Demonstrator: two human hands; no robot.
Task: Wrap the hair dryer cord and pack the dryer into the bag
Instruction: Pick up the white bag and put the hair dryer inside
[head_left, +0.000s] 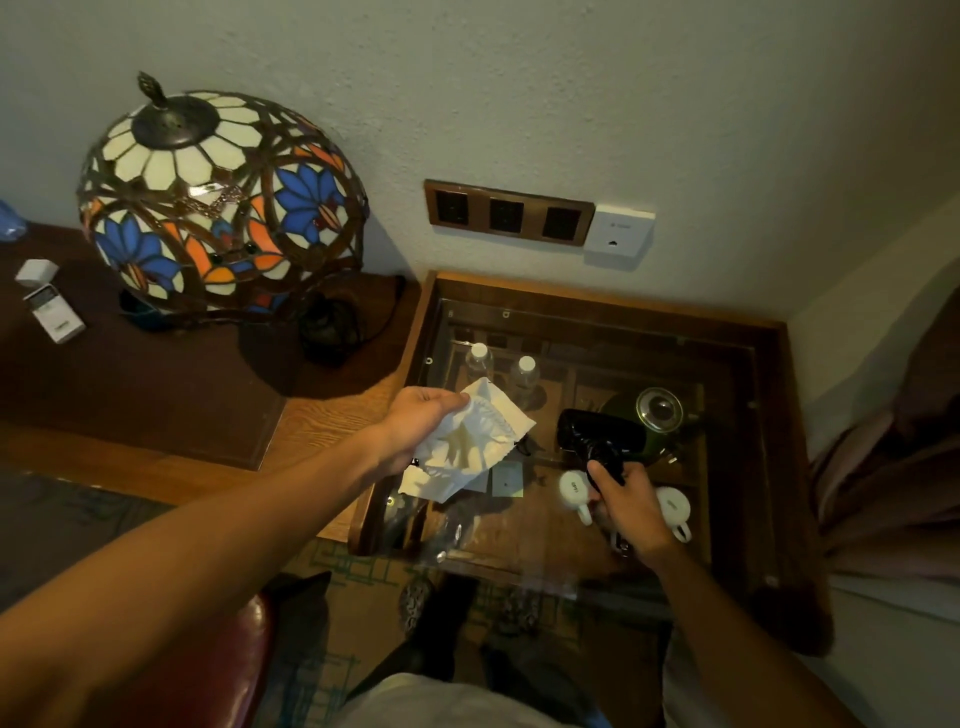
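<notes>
My left hand (415, 423) pinches the gathered rim of a white cloth bag (470, 452) and holds it above the glass-topped side table (774, 415), with the bag hanging down below the hand. My right hand (631, 506) grips the handle of the black hair dryer (597, 434), whose barrel points left toward the bag. The black cord looks wound around the dryer's handle above my fingers. Dryer and bag are a short gap apart.
Under the glass are two water bottles (501, 364), a dark kettle (657, 415) and two white mugs (675, 506). A stained-glass lamp (218, 202) and a white remote (52, 312) stand on the desk at left. Wall sockets (506, 213) sit above the table.
</notes>
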